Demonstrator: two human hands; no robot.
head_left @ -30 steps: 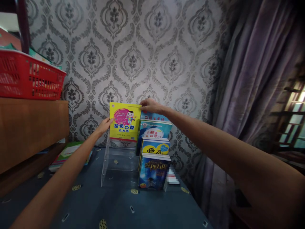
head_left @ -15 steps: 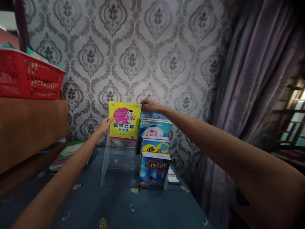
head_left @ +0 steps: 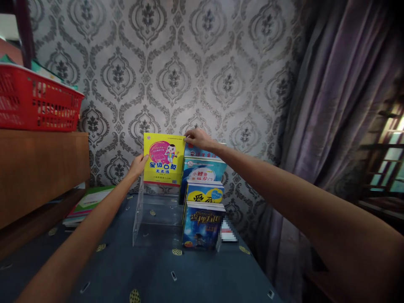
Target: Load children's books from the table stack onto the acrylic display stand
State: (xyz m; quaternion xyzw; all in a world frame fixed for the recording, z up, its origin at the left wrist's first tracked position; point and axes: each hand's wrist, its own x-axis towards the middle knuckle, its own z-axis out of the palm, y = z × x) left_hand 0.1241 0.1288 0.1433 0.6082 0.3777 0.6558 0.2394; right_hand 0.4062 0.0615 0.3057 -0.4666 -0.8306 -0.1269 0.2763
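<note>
A yellow workbook [head_left: 162, 159] with a pink circle and a cartoon figure stands upright on the top back tier of a clear acrylic stepped rack [head_left: 136, 221]. My left hand [head_left: 138, 165] is closed on the workbook's left edge. At its upper right corner my right hand [head_left: 198, 138] pinches the edge, the fingers partly hidden. On the rack's right half, several books rise in steps: a blue book [head_left: 200, 152] behind, a light-blue book [head_left: 203, 171], a yellow and blue book [head_left: 205, 192], and a dark blue book [head_left: 202, 227] in front.
A stack of books [head_left: 90, 202] lies at the left on the dark patterned tablecloth [head_left: 151, 273]. A red basket [head_left: 41, 99] rests on a wooden cabinet [head_left: 44, 168]. Patterned wallpaper [head_left: 173, 54] is behind the rack, and a grey-purple curtain [head_left: 322, 105] hangs at the right.
Both hands keep their hold on the yellow workbook, which stands in nearly the same place on the rack. The whole view has shifted slightly.
</note>
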